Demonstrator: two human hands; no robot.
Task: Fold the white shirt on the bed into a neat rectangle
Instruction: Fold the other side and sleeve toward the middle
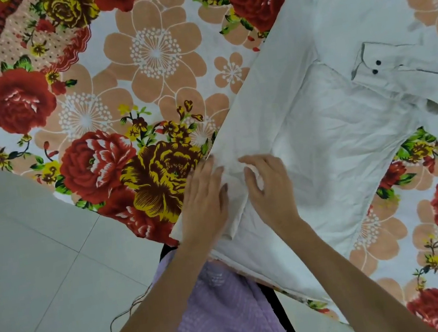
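Note:
The white shirt lies spread across the bed, running from the near edge up to the top right. One sleeve is folded over the body, its cuff showing two dark buttons. My left hand lies flat with straight fingers on the shirt's near left edge. Beside it, my right hand has its fingers curled, pinching a small bunch of the fabric. Both hands sit at the shirt's end closest to me.
The bed carries a floral sheet with red, yellow and peach flowers. Its near edge runs diagonally, with pale floor tiles at the lower left. My lilac garment shows below.

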